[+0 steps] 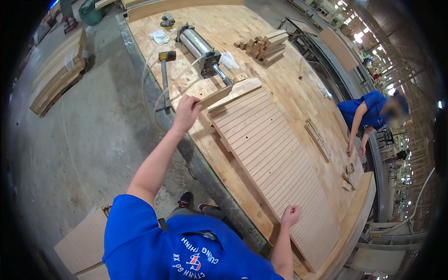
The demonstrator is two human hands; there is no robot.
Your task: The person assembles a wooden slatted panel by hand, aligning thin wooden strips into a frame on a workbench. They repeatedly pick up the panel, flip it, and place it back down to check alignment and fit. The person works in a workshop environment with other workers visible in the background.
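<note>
A long slatted wooden panel (275,154) with fine parallel grooves and a few dark holes lies slantwise on the workbench. At its far end, my left hand (186,114) is closed on the near end of a flat wooden strip (217,97). The strip stretches across towards the rod of a metal pneumatic cylinder (196,42), close to the rod's tip. My right hand (290,216) is closed over the panel's near long edge, lower down. Its fingers are curled, and what they hold, if anything, is hidden.
A mallet (164,77) and a thin hose (148,70) lie left of the cylinder. Wood blocks (266,46) are piled behind. A co-worker (371,114) leans over the bench's right side, near a holed wooden bar (318,140). Boards (60,72) are stacked on the floor.
</note>
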